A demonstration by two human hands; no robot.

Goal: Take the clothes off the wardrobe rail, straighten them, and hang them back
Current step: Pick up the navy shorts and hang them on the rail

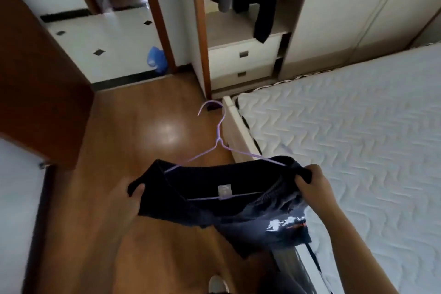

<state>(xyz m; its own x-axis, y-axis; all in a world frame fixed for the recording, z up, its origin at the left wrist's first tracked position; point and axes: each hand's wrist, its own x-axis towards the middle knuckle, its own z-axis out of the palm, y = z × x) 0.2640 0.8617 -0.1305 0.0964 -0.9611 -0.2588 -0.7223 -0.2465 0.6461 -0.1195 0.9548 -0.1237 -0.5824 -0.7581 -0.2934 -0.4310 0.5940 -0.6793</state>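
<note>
Both hands, left [130,200] and right [312,181], are pinching the dark shirt [214,200] at its shoulders, seemingly centring it on the purple hanger [220,136], hook pointing at 12 o'clock; pulling evenly is helping

Both hands [133,196] grip dark garment [214,207] — shirt, perhaps.

We've got both arms stretched out in front, bare forearms coming in from the bottom. Our left hand [131,200] pinches one shoulder of the dark top [181,210], thumb on the outside. Our right hand [313,182] grips the other shoulder, fingers [301,180] curled over the fabric, back of the hand up.
</note>
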